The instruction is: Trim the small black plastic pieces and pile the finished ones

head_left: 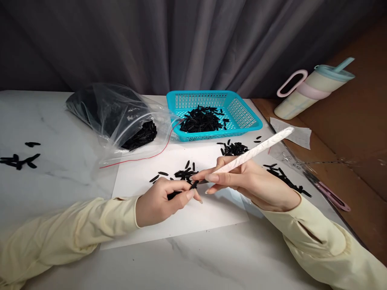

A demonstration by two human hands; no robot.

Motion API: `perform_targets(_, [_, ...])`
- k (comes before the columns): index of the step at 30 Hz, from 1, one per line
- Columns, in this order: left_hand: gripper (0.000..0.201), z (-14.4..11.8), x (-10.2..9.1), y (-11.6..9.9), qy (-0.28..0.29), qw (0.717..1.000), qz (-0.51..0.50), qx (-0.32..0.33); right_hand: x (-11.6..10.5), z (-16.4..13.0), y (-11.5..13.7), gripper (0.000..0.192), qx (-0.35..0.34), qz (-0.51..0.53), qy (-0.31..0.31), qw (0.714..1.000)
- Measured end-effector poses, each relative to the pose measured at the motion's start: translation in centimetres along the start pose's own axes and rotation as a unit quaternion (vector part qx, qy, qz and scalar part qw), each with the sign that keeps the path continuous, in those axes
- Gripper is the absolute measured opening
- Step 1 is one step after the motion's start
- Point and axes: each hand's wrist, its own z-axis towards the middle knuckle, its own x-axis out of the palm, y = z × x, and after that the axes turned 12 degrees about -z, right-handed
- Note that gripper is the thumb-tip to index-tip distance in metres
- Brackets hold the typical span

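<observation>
My left hand (165,199) is closed in a pinch on a small black strip (194,185), above a white paper sheet (133,217). Close beside it, my right hand (250,179) grips a long thin tool with a white-wrapped handle (260,149). The handle slants up to the right. Its working end points at the black strip and is partly hidden by my fingers, so I cannot tell its kind. Just beyond my fingertips lies a loose cluster of black strips (184,174). More dark pieces sit under my left fingers, mostly covered.
A blue basket (256,123) holds many black strips. Left of it lies a clear zip bag (105,121) of them. Small piles rest at far left (19,162), behind (234,148) and beside (284,179) my right hand. A tumbler (314,90) and pink-handled scissors (332,197) are at right.
</observation>
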Motion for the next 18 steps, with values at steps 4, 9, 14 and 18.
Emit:
perform_targets(4, [0.025,0.2,0.03,-0.23,-0.001,0.993,-0.104,-0.047,0.19,-0.09,-0.16,0.013,0.015,0.005,-0.021,1.0])
perform_targets(9, [0.027,0.14,0.03,-0.2,-0.011,0.983,-0.168,-0.075,0.35,-0.25,-0.35,0.018,0.02,-0.016,-0.038,0.999])
perform_targets(14, [0.029,-0.04,-0.02,0.17,-0.009,0.976,-0.201,-0.088,0.46,-0.47,-0.39,0.017,0.02,-0.031,-0.045,0.998])
perform_targets(18, [0.031,-0.02,-0.01,0.22,-0.008,0.977,-0.2,-0.078,0.52,-0.55,-0.37,0.016,0.024,-0.061,-0.058,0.996])
